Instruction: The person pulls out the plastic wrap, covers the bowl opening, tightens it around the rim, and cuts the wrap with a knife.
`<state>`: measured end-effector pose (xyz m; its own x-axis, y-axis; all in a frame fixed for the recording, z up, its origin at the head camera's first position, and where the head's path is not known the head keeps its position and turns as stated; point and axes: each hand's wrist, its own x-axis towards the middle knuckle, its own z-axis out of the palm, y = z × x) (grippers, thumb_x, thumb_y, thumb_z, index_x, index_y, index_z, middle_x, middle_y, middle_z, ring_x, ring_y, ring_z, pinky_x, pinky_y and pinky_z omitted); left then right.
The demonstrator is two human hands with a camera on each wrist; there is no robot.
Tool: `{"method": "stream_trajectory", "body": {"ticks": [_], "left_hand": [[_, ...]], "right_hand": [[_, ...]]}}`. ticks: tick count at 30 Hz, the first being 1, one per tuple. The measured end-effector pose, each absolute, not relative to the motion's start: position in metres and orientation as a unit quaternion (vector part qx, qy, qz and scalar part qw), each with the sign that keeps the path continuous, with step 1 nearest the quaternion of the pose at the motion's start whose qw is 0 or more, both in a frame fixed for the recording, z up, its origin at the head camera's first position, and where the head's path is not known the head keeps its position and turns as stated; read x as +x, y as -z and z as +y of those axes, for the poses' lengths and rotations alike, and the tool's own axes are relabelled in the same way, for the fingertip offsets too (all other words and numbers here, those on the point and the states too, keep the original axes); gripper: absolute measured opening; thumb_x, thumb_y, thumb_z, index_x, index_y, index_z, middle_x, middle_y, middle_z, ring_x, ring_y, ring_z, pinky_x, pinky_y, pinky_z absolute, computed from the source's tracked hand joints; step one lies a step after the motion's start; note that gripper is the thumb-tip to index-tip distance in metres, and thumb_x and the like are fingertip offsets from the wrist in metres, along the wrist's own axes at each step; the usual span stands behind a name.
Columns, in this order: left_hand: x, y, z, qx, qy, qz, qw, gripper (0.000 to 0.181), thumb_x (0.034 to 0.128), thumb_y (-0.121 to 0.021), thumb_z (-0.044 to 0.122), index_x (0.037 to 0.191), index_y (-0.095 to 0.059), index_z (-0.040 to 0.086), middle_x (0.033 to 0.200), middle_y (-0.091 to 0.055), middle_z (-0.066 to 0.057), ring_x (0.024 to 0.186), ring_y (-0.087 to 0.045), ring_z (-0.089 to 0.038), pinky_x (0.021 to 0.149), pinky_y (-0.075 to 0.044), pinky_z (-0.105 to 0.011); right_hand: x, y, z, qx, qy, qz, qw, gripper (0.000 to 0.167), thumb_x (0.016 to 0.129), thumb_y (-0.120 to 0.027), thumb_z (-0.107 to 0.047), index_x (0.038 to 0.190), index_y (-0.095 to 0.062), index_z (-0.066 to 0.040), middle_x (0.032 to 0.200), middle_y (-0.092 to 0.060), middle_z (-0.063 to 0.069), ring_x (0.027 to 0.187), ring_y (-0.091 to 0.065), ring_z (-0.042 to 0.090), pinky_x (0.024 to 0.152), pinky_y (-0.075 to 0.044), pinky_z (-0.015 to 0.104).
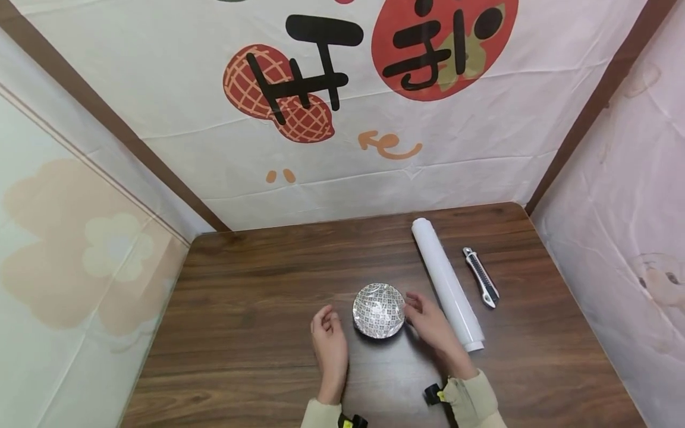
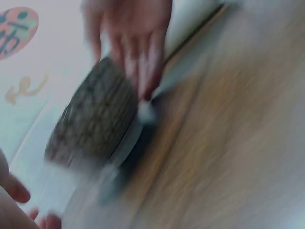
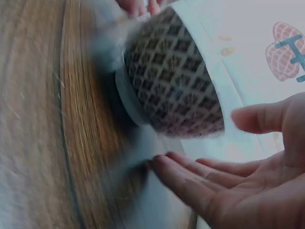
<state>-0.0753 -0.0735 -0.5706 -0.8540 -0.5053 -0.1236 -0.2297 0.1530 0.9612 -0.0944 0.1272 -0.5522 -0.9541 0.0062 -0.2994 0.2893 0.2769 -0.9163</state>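
A small bowl with a dark-and-white diamond pattern (image 1: 379,311) (image 2: 93,114) (image 3: 174,78) stands upright on the table. Shiny clear film covers its top, and more film seems to spread round its foot, though blur hides the detail. To the left of the bowl, a small gap away, is my left hand (image 1: 329,349) (image 2: 14,202), its fingers loosely bent and holding nothing. My right hand (image 1: 432,326) (image 3: 238,179) is at the bowl's right side, fingers extended, fingertips close to the rim. The right wrist view shows a gap between that hand and the bowl's wall.
A white roll of cling film (image 1: 448,282) lies slantwise just beyond my right hand. Further right is a utility knife (image 1: 481,277) with a grey-and-white handle. The brown wooden table (image 1: 235,321) meets printed cloth walls (image 1: 176,148) at the back and sides.
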Motion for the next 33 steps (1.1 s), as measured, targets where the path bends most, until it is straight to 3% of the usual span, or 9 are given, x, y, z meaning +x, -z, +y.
{"method": "stream_trajectory", "body": {"ticks": [3, 7, 12, 17, 23, 26, 29, 30, 33], "left_hand": [[-0.061, 0.566, -0.061, 0.258, 0.605, -0.748, 0.087, 0.036, 0.1085, -0.051, 0.009, 0.139, -0.056, -0.008, 0.133, -0.06, -0.03, 0.12, -0.063, -0.04, 0.101, -0.055, -0.042], [-0.062, 0.563, -0.049, 0.222, 0.652, -0.724, 0.037, 0.047, 0.1134, -0.042, 0.017, 0.147, -0.047, -0.014, 0.149, -0.052, -0.036, 0.143, -0.051, -0.047, 0.119, -0.042, -0.059], [-0.078, 0.569, -0.046, 0.192, 0.696, -0.692, 0.015, 0.043, 0.1146, -0.039, 0.016, 0.14, -0.057, -0.015, 0.144, -0.06, -0.03, 0.142, -0.053, -0.039, 0.119, -0.044, -0.053], [-0.091, 0.576, -0.05, 0.18, 0.693, -0.697, 0.018, 0.041, 0.1136, -0.043, 0.015, 0.122, -0.065, -0.018, 0.127, -0.068, -0.03, 0.125, -0.062, -0.033, 0.107, -0.055, -0.043], [-0.096, 0.576, -0.054, 0.164, 0.684, -0.709, 0.036, 0.034, 0.1089, -0.049, 0.005, 0.13, -0.065, -0.015, 0.138, -0.064, -0.032, 0.138, -0.057, -0.039, 0.116, -0.048, -0.05], [-0.098, 0.575, -0.055, 0.165, 0.683, -0.71, 0.041, 0.03, 0.1074, -0.051, 0.004, 0.12, -0.072, -0.013, 0.122, -0.073, -0.026, 0.118, -0.067, -0.026, 0.102, -0.057, -0.033], [-0.101, 0.576, -0.057, 0.166, 0.688, -0.705, 0.045, 0.028, 0.1064, -0.055, 0.005, 0.113, -0.076, -0.012, 0.106, -0.073, -0.021, 0.1, -0.064, -0.017, 0.087, -0.055, -0.021], [-0.102, 0.576, -0.057, 0.168, 0.69, -0.703, 0.045, 0.027, 0.106, -0.057, 0.006, 0.112, -0.077, -0.011, 0.104, -0.074, -0.019, 0.098, -0.063, -0.014, 0.083, -0.053, -0.017], [-0.105, 0.578, -0.059, 0.167, 0.701, -0.692, 0.04, 0.027, 0.1051, -0.061, 0.008, 0.116, -0.075, -0.011, 0.117, -0.075, -0.025, 0.113, -0.067, -0.021, 0.093, -0.057, -0.023]], "right_hand": [[-0.105, 0.556, 0.127, 0.083, 0.58, 0.804, 0.1, 0.049, 0.109, -0.057, -0.026, 0.148, -0.054, 0.003, 0.149, -0.059, 0.027, 0.142, -0.054, 0.043, 0.12, -0.043, 0.055], [-0.122, 0.566, 0.121, 0.066, 0.598, 0.795, 0.084, 0.048, 0.11, -0.054, -0.032, 0.144, -0.06, 0.002, 0.151, -0.058, 0.024, 0.147, -0.049, 0.043, 0.125, -0.037, 0.057], [-0.128, 0.576, 0.116, 0.057, 0.64, 0.76, 0.097, 0.044, 0.111, -0.054, -0.027, 0.139, -0.063, 0.006, 0.148, -0.06, 0.027, 0.145, -0.051, 0.045, 0.124, -0.037, 0.057], [-0.128, 0.58, 0.119, 0.049, 0.67, 0.734, 0.097, 0.041, 0.11, -0.053, -0.017, 0.139, -0.061, 0.011, 0.147, -0.059, 0.03, 0.145, -0.049, 0.047, 0.126, -0.034, 0.057], [-0.13, 0.578, 0.12, 0.063, 0.681, 0.725, 0.079, 0.035, 0.107, -0.059, -0.013, 0.132, -0.067, 0.009, 0.14, -0.064, 0.03, 0.139, -0.056, 0.046, 0.123, -0.038, 0.056], [-0.13, 0.582, 0.12, 0.079, 0.687, 0.719, 0.064, 0.031, 0.104, -0.062, -0.01, 0.127, -0.069, 0.01, 0.137, -0.066, 0.031, 0.137, -0.058, 0.047, 0.122, -0.039, 0.057], [-0.129, 0.581, 0.119, 0.094, 0.692, 0.714, 0.056, 0.029, 0.102, -0.064, -0.007, 0.124, -0.07, 0.011, 0.136, -0.065, 0.032, 0.137, -0.058, 0.047, 0.122, -0.04, 0.056], [-0.129, 0.581, 0.119, 0.097, 0.692, 0.713, 0.054, 0.028, 0.102, -0.064, -0.007, 0.124, -0.07, 0.011, 0.137, -0.065, 0.032, 0.137, -0.057, 0.048, 0.123, -0.039, 0.056], [-0.125, 0.577, 0.119, 0.106, 0.691, 0.713, 0.051, 0.03, 0.103, -0.064, -0.008, 0.125, -0.069, 0.011, 0.138, -0.063, 0.032, 0.139, -0.056, 0.048, 0.123, -0.038, 0.056]]}}
